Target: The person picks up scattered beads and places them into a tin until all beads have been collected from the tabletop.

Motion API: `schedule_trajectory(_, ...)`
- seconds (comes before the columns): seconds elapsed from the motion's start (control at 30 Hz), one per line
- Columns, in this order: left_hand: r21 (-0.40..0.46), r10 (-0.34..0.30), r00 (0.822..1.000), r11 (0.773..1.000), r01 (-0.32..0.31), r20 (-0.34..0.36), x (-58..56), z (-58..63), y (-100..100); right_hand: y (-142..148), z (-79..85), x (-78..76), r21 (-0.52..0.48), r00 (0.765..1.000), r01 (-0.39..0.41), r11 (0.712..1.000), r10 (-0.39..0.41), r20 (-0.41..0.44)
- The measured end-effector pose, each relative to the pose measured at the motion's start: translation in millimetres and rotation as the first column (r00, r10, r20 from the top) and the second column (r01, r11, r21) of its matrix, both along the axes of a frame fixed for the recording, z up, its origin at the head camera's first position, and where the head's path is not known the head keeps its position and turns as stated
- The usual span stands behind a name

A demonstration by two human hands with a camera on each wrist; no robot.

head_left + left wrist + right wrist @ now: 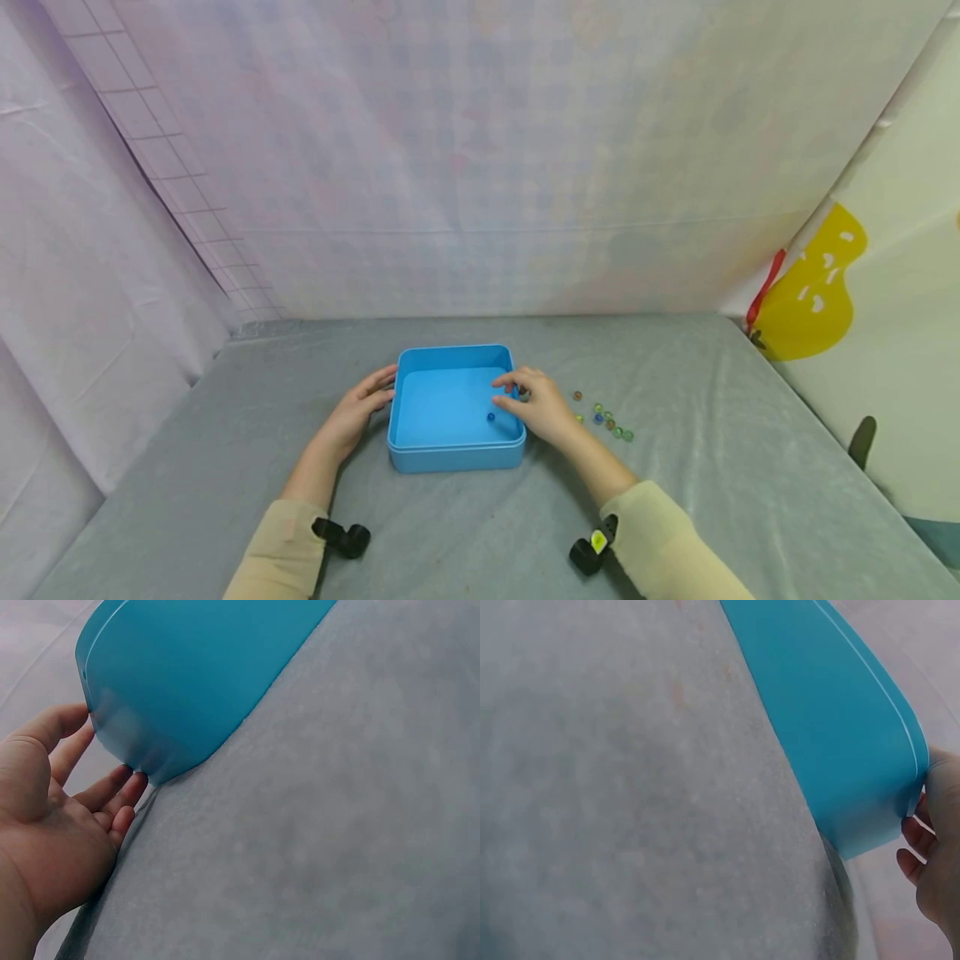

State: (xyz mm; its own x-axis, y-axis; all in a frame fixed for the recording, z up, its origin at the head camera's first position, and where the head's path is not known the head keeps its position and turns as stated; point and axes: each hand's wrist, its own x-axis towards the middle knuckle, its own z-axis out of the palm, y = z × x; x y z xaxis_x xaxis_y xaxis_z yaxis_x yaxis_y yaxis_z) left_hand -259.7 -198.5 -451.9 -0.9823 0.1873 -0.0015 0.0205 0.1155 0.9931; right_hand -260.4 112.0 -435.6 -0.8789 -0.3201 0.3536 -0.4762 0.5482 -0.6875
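Observation:
A blue square box [456, 460] stands on the grey cloth, its open top facing up. Inside it, close to the right wall, lies a dark blue marble [491, 417]. My left hand [362, 414] rests its outstretched fingertips against the box's left side; the left wrist view shows thumb and fingers touching the blue wall [187, 682]. Over the right rim reaches my right hand [537, 406], thumb and forefinger parted above the inside of the box, with no marble seen between them. Its other fingers are outside the wall [832, 727], partly hidden in the head view.
Right of the box, several loose marbles lie on the grey cloth [697, 467], among them a brown marble [577, 396], a blue marble [598, 419] and a green marble [627, 436]. A pale curtain [480, 167] hangs behind the table.

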Motion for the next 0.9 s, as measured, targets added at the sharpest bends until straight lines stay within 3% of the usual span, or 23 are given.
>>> schedule_trajectory(0.5,0.001,0.000,1.000,1.000,0.000,-0.001,0.4,-0.5,1,6,7.9,6.7,-0.044,0.999,-0.048,0.998,0.048,-0.010)
schedule_trajectory(0.9,0.002,0.015,1.000,1.000,-0.015,0.013,1.7,2.2,0,15,4.3,12.2,-0.092,0.999,-0.002,0.996,-0.002,-0.048)
